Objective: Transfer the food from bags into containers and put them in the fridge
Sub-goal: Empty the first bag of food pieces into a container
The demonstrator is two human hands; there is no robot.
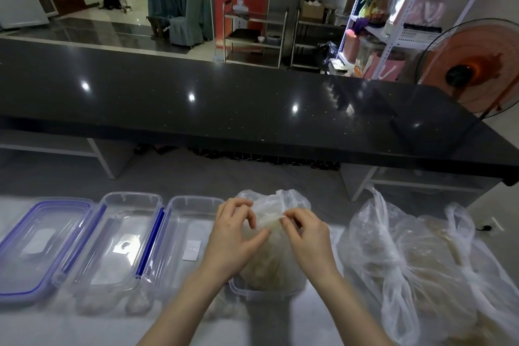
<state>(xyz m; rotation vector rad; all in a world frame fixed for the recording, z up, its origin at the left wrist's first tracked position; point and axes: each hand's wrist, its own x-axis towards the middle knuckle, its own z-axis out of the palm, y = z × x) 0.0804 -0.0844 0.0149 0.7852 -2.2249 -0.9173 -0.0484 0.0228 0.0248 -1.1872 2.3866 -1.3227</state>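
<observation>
Head view shows both hands working at the tied mouth of a thin clear bag (276,236) of pale food, which stands inside an open clear container (264,288) at roughly 6 o'clock on the white table (309,323). Left hand (234,236) pinches the bag's neck from the 9 o'clock side; right hand (307,236) pinches a twisted strip of film from the 3 o'clock side, so both grips are closed on the bag rather than released. Judged step: undoing the knot so the food can be emptied into the container. Principal risk: the film looks thin, and a hard pull on a tight knot could tear the neck and scatter the contents past the container's rim. A second risk is tipping: the bag stands taller than the container, so a sideways pull could topple it toward 3 o'clock, where a second bag (379,255) and a third bag (443,261) lie just beside it. To the 9 o'clock side, a blue-rimmed lid (36,250) and two clear lids (118,241) (185,244) lie in a row; spilled food could land on them and foul the seals. Loose bag handles near the rim could also be caught under a lid at closing. No fridge can be identified with confidence.
</observation>
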